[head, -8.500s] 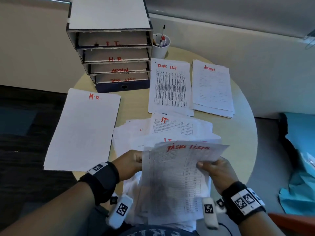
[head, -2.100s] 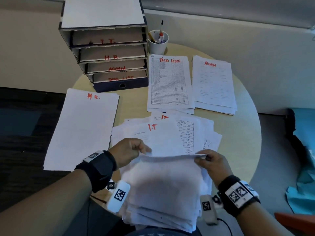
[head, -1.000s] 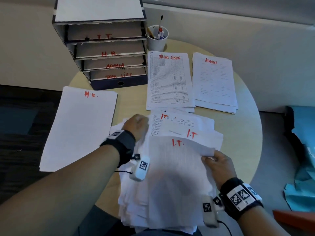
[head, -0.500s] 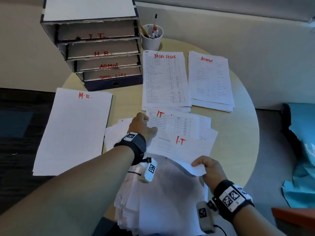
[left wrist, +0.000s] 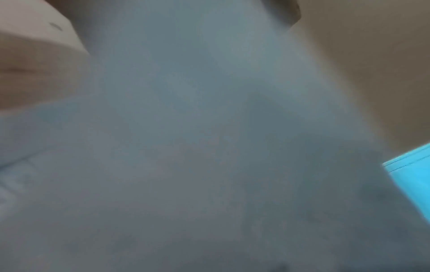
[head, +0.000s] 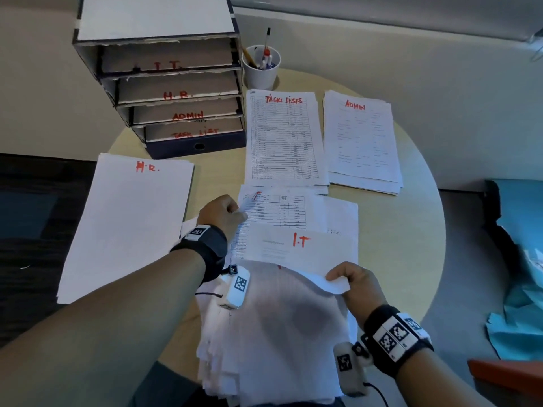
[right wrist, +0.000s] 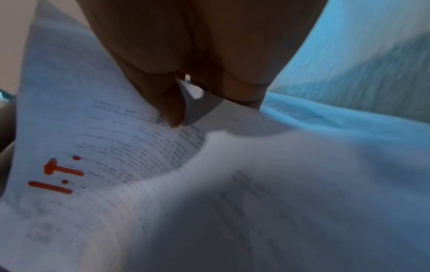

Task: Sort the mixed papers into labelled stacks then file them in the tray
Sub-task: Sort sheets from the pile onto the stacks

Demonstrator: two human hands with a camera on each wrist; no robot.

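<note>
My right hand [head: 342,282] pinches the near corner of a sheet marked I.T [head: 296,248], which lies half over the I.T. stack [head: 323,210] at the table's middle. In the right wrist view my thumb and fingers [right wrist: 172,110] clamp that sheet [right wrist: 69,147]. My left hand [head: 232,211] is curled at the I.T. stack's left edge and pinches a lifted corner of its top printed sheet. The mixed pile [head: 273,333] lies near me under both wrists. The left wrist view shows only blurred grey paper.
The H.R. stack [head: 126,224] lies at the left, with Task Lists [head: 285,142] and Admin [head: 361,139] at the back. A labelled four-shelf tray [head: 164,83] stands at the back left beside a pen cup [head: 261,69]. The round table's edge [head: 435,230] curves at the right.
My right hand has lifted an I.T sheet off the mixed pile and carried it forward onto the I.T. stack. My left hand has stayed at that stack's left edge.
</note>
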